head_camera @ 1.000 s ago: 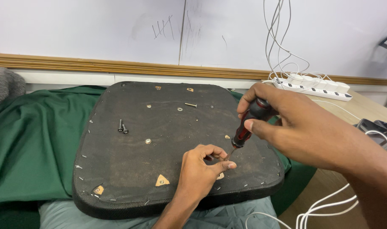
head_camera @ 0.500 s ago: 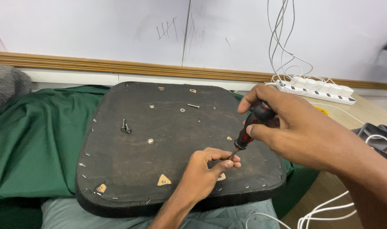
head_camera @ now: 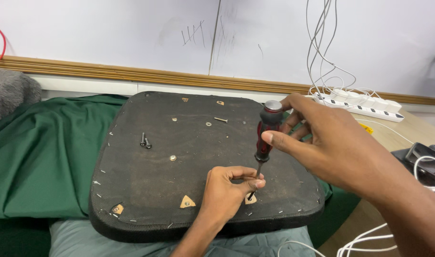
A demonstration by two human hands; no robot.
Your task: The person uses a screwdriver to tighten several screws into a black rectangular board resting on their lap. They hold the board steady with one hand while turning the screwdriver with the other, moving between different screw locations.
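Seat pad (head_camera: 146, 181) on cloth (head_camera: 41, 157); power strip (head_camera: 365, 105) behind.

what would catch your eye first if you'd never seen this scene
The two hands in the middle foreground: the right hand holds a red and black screwdriver nearly upright, while the left hand pinches its shaft near the tip. They work at the near right corner of a black seat pad, which lies on green cloth with loose screws scattered over it.
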